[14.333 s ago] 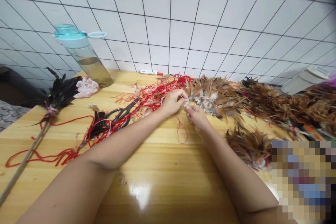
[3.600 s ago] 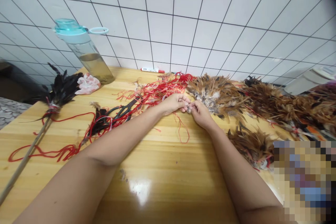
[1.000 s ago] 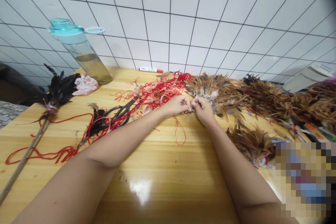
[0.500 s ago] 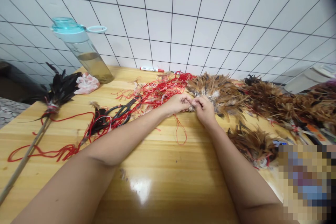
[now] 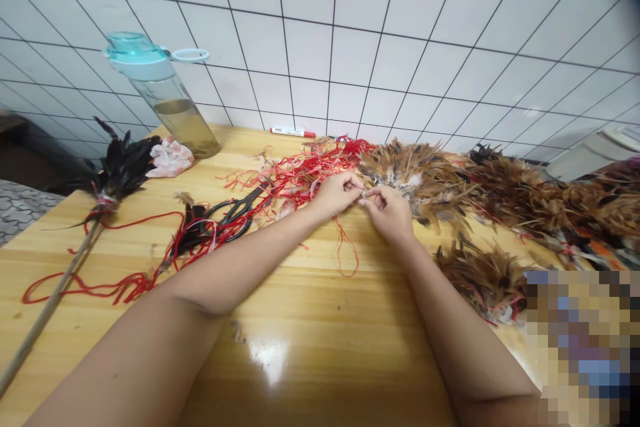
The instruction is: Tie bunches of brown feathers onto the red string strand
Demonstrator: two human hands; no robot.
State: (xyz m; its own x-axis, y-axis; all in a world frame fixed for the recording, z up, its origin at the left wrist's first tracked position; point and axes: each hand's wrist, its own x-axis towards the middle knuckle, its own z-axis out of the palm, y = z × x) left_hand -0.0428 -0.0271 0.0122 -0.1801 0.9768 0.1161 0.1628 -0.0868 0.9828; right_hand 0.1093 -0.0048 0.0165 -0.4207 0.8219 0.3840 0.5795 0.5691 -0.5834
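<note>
My left hand (image 5: pixel 339 196) and my right hand (image 5: pixel 391 215) meet in the middle of the table, fingertips almost touching. Both are closed in a pinch at a small pale bit that is too small to name. Just behind my right hand fans a bundle of brown feathers (image 5: pixel 425 177) with whitish fluffy bases. A tangle of red string (image 5: pixel 300 173) lies behind and left of my left hand, and a thin red loop hangs down below it. Black scissors (image 5: pixel 240 210) rest on the wood beside my left forearm, partly among string.
At left are a stick with black feathers (image 5: pixel 123 167) tied on, a crumpled pinkish-white wad (image 5: pixel 170 157) and a bottle (image 5: pixel 180 117) of yellowish liquid. A marker (image 5: pixel 293 133) lies by the tiled wall. More brown feather bundles (image 5: pixel 540 200) cover the right side. The lower right corner is pixelated.
The view has shifted slightly, moving everything a little rightward in the picture. My fingertips have drawn slightly apart, and the small pale bit now shows between them.
</note>
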